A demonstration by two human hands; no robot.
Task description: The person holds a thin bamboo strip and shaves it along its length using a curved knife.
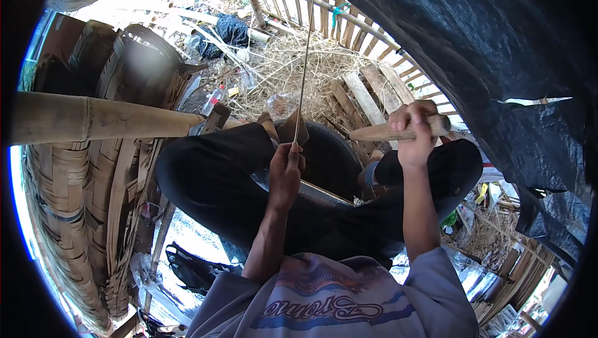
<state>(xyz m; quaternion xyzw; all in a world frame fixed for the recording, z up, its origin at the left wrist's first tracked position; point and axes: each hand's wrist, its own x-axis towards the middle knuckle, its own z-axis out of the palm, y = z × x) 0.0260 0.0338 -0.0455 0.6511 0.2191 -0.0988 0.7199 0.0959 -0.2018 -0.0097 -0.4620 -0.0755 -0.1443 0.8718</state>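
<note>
My left hand (285, 176) is closed around the lower end of a long thin rod (305, 70), which rises away from me toward the top of the picture. Just beyond those fingers is a flat brown piece (290, 127); whether it touches the hand I cannot tell. My right hand (413, 131) grips a short, thick wooden stick (380, 133), held nearly level, its tapered end pointing left. Between my bent knees sits a round black rim (333, 135), tyre-like, with a dark inside.
A thick bamboo pole (106, 120) reaches in from the left past woven bamboo panels (65, 207). Ahead lie dry straw (311, 64), wooden planks (364, 98) and a plastic bottle (213, 99). A slatted fence (349, 23) curves behind them. Black plastic sheeting (473, 33) hangs at the right.
</note>
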